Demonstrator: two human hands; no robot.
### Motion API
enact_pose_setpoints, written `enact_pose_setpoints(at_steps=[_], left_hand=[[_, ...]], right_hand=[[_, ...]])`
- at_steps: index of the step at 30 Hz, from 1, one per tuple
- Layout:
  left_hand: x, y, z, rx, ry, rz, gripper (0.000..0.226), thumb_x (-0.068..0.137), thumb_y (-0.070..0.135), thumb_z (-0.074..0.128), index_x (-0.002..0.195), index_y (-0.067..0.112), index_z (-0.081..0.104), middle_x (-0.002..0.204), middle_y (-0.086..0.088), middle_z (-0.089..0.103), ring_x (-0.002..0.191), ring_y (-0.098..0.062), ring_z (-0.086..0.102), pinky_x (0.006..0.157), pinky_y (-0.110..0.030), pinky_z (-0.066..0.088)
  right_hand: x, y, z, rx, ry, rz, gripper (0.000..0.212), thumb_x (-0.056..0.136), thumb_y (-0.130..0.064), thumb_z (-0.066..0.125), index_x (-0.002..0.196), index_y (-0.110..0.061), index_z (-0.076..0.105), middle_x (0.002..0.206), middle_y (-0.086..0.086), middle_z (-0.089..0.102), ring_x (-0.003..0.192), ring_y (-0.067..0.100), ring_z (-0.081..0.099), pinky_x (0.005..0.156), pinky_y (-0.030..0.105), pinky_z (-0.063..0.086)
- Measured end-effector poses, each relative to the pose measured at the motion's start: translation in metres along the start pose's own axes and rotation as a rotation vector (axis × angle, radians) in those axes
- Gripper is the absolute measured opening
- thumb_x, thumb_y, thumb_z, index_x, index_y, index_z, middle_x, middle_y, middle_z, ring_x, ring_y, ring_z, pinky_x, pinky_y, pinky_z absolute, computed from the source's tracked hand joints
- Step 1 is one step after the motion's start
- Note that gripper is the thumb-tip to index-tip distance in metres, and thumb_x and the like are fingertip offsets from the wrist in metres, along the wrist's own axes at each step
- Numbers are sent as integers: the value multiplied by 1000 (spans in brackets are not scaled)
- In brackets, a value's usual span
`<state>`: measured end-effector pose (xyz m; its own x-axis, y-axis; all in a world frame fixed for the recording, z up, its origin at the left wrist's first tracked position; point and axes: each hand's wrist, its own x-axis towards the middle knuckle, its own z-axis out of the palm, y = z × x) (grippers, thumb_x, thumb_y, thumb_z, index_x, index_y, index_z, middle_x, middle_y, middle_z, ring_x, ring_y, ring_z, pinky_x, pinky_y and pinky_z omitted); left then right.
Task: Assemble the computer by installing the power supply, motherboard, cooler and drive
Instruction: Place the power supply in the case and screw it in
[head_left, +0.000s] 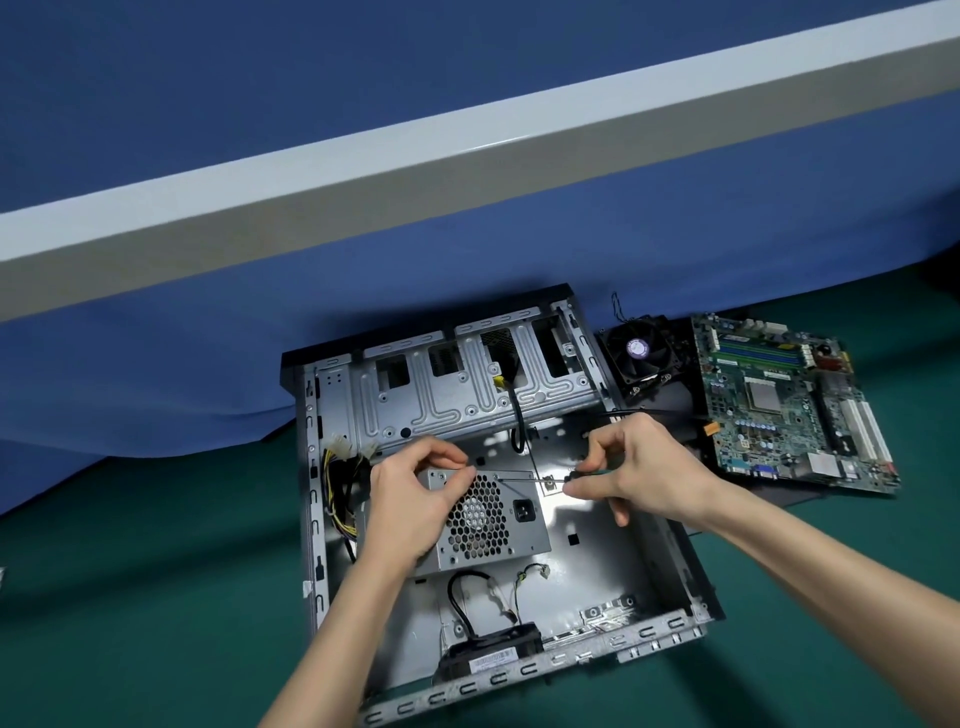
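The power supply sits inside the open case. The right hand grips a thin screwdriver at its corner; the left hand pinches there too. Motherboard and cooler fan wait outside, far right. I see no drive.

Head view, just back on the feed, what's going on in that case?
A person is fastening the power supply into the open case. The left hand steadies it; the right hand holds a thin screwdriver at its top corner. The motherboard and cooler still lie outside, to the right.
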<state>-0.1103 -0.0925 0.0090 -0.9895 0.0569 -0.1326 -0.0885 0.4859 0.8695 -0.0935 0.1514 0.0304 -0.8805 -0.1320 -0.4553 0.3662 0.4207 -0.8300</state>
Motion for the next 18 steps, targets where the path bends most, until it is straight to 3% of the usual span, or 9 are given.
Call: enact_pose_setpoints(at_steps=[3, 9, 16, 18], left_hand=[[0, -1, -1, 10, -5, -9, 16, 73, 12, 80, 76, 24, 69, 76, 18, 68, 76, 1, 63, 74, -10, 46], [0, -1, -1, 9, -6, -5, 16, 73, 13, 80, 76, 24, 70, 75, 19, 68, 76, 2, 63, 73, -6, 44], [0, -1, -2, 2, -3, 5, 16, 73, 11, 79, 75, 24, 69, 74, 20, 67, 74, 3, 63, 71, -3, 42], [0, 0, -3, 0, -7, 2, 17, 74, 11, 79, 76, 24, 70, 75, 19, 68, 75, 2, 63, 73, -7, 44]], right_hand=[[-1, 1, 1, 11, 1, -2, 36, 73, -14, 84, 66, 4, 54, 56, 1, 65, 37, 21, 56, 45, 14, 39], [-2, -1, -2, 7, 18, -5, 38, 73, -16, 84, 70, 8, 55, 69, 17, 68, 37, 20, 56, 47, 18, 42], [1, 3, 2, -34, 22, -27, 38, 73, -17, 84, 67, 5, 54, 55, 0, 63, 38, 24, 58, 50, 16, 42], [0, 2, 2, -87, 23, -50, 36, 74, -18, 84, 66, 2, 55, 55, 2, 65, 39, 26, 59, 51, 20, 45]])
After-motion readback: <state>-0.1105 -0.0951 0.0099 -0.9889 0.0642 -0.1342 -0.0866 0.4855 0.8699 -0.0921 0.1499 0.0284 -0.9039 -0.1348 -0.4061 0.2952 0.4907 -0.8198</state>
